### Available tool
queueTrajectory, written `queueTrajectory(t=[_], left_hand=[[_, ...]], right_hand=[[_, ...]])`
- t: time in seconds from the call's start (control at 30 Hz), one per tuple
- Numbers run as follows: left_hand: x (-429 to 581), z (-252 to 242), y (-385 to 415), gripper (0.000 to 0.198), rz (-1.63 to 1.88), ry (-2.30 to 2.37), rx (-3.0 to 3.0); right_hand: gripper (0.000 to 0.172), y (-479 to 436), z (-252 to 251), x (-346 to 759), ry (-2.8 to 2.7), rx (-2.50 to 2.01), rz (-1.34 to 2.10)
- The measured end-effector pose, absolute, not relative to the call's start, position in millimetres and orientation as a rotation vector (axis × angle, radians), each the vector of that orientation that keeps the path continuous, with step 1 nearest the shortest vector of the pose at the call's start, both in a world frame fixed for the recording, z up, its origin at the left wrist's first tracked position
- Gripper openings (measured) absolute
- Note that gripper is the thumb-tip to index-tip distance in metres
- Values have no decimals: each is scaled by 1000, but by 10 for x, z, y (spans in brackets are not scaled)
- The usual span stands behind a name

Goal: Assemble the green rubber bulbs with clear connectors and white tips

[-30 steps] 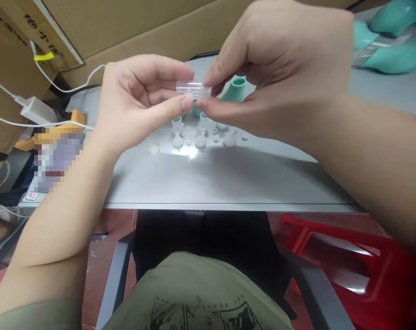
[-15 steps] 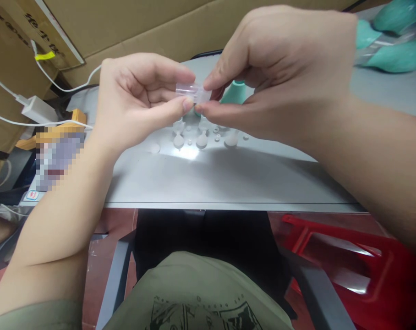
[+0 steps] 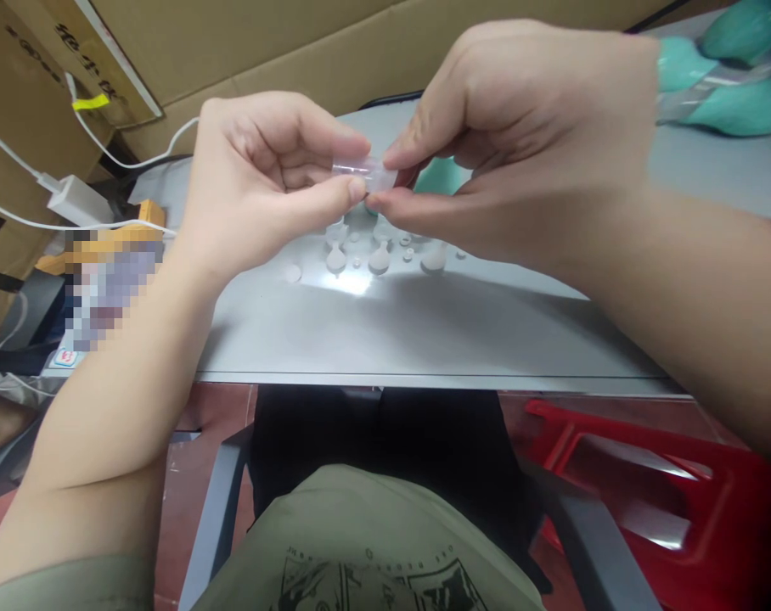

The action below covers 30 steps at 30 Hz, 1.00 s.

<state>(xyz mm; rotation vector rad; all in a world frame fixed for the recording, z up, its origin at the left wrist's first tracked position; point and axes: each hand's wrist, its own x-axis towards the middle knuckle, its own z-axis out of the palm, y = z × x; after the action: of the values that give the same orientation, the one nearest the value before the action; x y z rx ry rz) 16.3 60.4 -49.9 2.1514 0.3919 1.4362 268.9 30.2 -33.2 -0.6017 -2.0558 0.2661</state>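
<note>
A small clear plastic tube piece (image 3: 365,172) is held above the grey table (image 3: 424,331), pinched from both sides. My left hand (image 3: 264,178) grips its left end between thumb and fingers. My right hand (image 3: 526,136) grips its right end the same way. Under the hands several small clear plastic parts (image 3: 379,259) lie on the table, some funnel-shaped, some tiny rings. A teal bulb-shaped part (image 3: 440,174) stands behind them, mostly hidden by my right hand.
Cardboard boxes (image 3: 233,51) stand behind the table. White cables and a charger (image 3: 70,199) lie at the left beside a yellow object (image 3: 147,216). More teal parts in clear wrap (image 3: 729,76) sit at the far right. A red plastic stool (image 3: 646,492) is below right.
Both hands have shifted slightly with the clear piece; less of it shows between the fingers, and the right hand now covers more of the teal part.
</note>
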Motion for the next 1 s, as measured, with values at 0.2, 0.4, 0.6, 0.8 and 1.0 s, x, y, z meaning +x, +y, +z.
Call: queueTrajectory(t=[0.2,0.4,0.6,0.8,1.0], left_hand=[[145,-520,560,47,1454,382,2154],[158,-574,635,57,1359,753,2152],[90,-647,826,90,1327,770,2227],[-58,-588,833,91,1446,713,2258],[-245,-533,1005,86,1386,440,2223]], right_hand=[[15,231,-393,2651,-1997,-619,411],[9,198,-358,2624,-1994,-702,409],[9,214,-362,2621,-2004,-719,402],[18,311,-428,2627,-1984,-637,393],[47,455,-473,2664,-1978,-454,479]])
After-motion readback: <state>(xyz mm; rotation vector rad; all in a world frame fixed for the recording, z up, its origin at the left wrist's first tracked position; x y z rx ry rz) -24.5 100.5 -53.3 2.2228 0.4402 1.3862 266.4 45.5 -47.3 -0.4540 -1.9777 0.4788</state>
